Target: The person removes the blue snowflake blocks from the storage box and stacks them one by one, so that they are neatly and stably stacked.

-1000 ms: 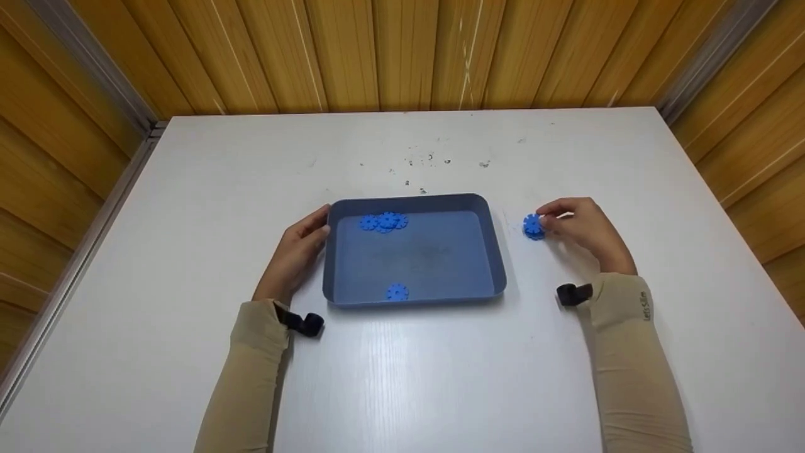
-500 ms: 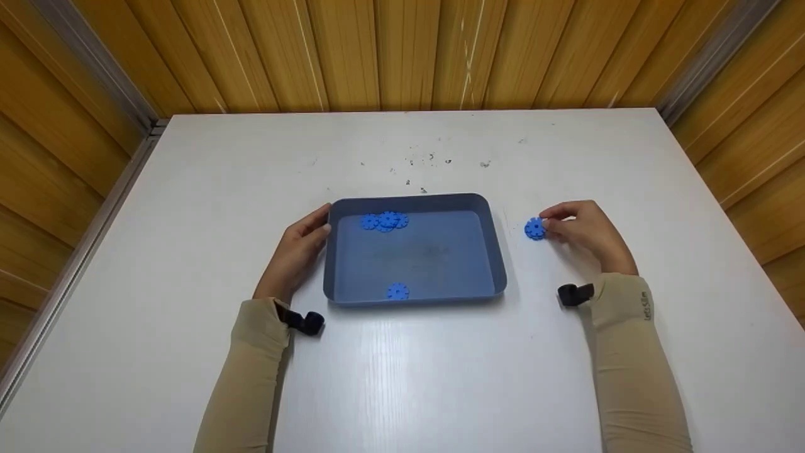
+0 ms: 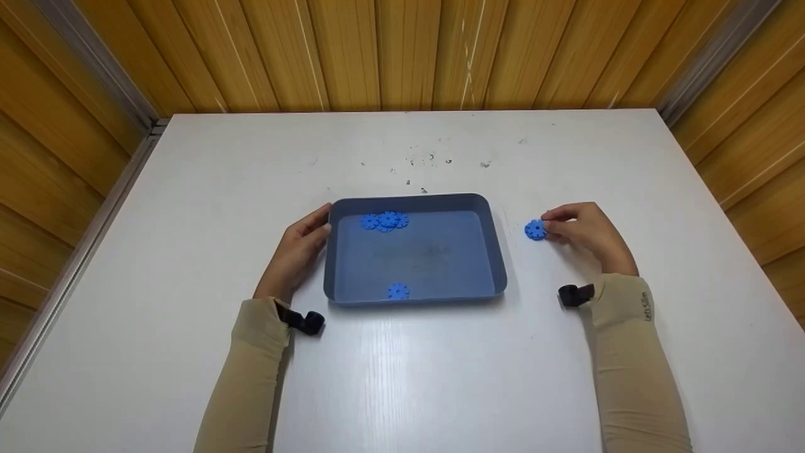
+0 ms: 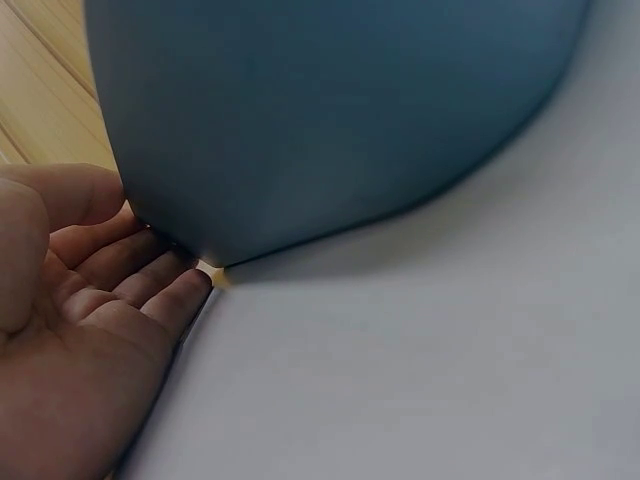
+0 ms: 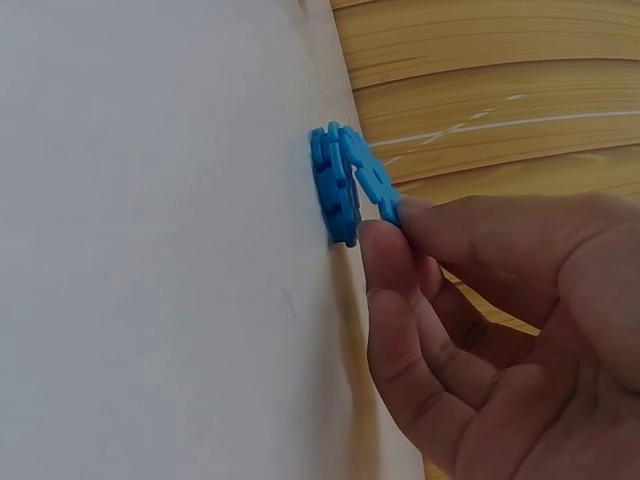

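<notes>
In the head view my left hand (image 3: 291, 255) rests against the outer left wall of a blue-grey tray (image 3: 415, 302). Thumb and fingertips touch that wall in the left wrist view, none visibly hooked over the rim. To the right of the tray, my right hand (image 3: 588, 234) pinches the edge of a blue notched plastic disc (image 5: 372, 172) between thumb and finger. That disc is tilted, one side lifted, its far edge leaning at a small stack of like discs (image 5: 332, 185) on the table. The stack is partly hidden from above by the pinched disc.
Inside the tray, several overlapping blue discs (image 3: 387, 221) lie at the back left, and one single disc (image 3: 397, 291) lies by the front wall. A white table (image 3: 440, 377) bears everything. Wood-patterned panels (image 3: 402, 56) stand behind it and at both sides.
Very little differs. The right hand and the pinched disc have shifted slightly towards the front. The left hand and tray stay in place.
</notes>
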A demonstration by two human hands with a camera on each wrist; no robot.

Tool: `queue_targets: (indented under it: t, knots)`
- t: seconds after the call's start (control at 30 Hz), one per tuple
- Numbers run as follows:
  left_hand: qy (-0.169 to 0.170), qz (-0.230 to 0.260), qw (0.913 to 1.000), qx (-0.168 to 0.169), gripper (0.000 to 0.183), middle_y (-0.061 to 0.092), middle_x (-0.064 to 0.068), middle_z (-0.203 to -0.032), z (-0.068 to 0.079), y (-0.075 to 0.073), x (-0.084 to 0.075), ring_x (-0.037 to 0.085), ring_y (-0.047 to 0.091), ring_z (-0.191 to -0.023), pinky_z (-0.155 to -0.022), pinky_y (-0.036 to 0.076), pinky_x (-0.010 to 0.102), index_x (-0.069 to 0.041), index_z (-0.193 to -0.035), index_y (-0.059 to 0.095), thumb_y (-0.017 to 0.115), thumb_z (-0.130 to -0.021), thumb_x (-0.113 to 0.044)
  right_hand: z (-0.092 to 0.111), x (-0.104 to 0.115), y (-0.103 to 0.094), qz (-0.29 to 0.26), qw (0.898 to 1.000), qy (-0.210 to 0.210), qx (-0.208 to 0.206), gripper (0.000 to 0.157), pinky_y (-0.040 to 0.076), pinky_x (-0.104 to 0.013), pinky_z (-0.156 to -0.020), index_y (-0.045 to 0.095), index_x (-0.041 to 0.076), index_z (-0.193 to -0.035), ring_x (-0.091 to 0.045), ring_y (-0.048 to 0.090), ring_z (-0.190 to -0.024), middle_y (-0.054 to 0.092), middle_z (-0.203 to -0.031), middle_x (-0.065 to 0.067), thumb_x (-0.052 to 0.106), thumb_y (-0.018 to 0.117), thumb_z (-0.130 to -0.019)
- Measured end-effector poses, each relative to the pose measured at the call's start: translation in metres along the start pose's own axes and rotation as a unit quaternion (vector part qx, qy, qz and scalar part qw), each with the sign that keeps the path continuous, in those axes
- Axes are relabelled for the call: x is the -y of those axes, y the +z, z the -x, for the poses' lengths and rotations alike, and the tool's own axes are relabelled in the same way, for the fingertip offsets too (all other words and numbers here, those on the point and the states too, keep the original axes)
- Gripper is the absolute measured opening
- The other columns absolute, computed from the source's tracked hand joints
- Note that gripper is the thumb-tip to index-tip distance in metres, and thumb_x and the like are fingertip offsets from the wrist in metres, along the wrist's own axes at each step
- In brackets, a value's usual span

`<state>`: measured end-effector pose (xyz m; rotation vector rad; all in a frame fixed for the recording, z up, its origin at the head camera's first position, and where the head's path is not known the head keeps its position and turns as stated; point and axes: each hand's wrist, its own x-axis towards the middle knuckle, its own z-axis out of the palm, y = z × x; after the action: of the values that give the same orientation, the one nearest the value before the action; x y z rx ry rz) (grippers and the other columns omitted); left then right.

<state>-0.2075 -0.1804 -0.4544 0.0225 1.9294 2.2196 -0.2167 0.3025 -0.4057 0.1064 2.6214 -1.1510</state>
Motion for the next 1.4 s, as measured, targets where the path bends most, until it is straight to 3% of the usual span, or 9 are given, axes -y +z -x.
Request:
queue_targets:
  t: [0.33,0.57,0.8,1.1,1.4]
  knots:
    - [0.003,-0.010,0.9999,0.003,0.050,0.034,0.006,-0.155,0.002,0.000,-0.001,0.015,0.028,-0.145,-0.119,0.024,0.030,-0.009,-0.148,0.036,0.047,-0.099,-0.007,0.000,-0.001,-0.001,0.004,1.000,0.002,-0.003,0.039,0.050,-0.015,-0.074,0.064,0.002,-0.120,-0.004,0.062,-0.083,0.059,-0.124,-0.017,0.028,0.064,-0.092]
    - [0.001,-0.006,1.0000,0.006,0.051,0.034,0.006,-0.155,0.002,-0.001,-0.002,0.014,0.027,-0.145,-0.120,0.024,0.030,-0.009,-0.149,0.035,0.048,-0.099,-0.008,0.000,0.004,-0.001,0.017,1.000,-0.002,-0.018,0.042,0.044,-0.019,-0.079,0.065,0.005,-0.119,-0.013,0.054,-0.092,0.063,-0.114,-0.010,0.036,0.065,-0.090]
    - [-0.007,-0.009,0.9999,-0.003,0.051,0.034,0.005,-0.155,0.001,-0.001,-0.001,0.015,0.028,-0.145,-0.120,0.024,0.031,-0.010,-0.148,0.036,0.048,-0.099,-0.008,0.001,0.016,-0.001,0.022,0.999,-0.030,-0.022,0.043,0.047,-0.017,-0.077,0.064,0.006,-0.121,-0.016,0.057,-0.095,0.063,-0.113,-0.012,0.038,0.063,-0.092]
    - [-0.014,-0.011,0.9998,-0.005,0.050,0.035,0.004,-0.155,0.001,0.000,-0.002,0.014,0.029,-0.144,-0.119,0.024,0.031,-0.011,-0.148,0.037,0.049,-0.099,-0.008,0.006,0.042,0.001,0.045,0.996,-0.069,-0.023,0.041,0.046,-0.029,-0.080,0.064,0.005,-0.121,-0.025,0.062,-0.097,0.068,-0.108,-0.015,0.035,0.062,-0.093]
    - [-0.009,-0.002,1.0000,-0.001,0.051,0.035,0.006,-0.155,0.001,0.001,-0.002,0.015,0.029,-0.144,-0.119,0.025,0.031,-0.009,-0.148,0.036,0.048,-0.099,-0.007,0.004,0.069,0.004,0.075,0.989,-0.130,0.006,0.033,0.048,-0.028,-0.082,0.068,0.007,-0.116,-0.020,0.059,-0.093,0.067,-0.106,-0.011,0.028,0.067,-0.090]
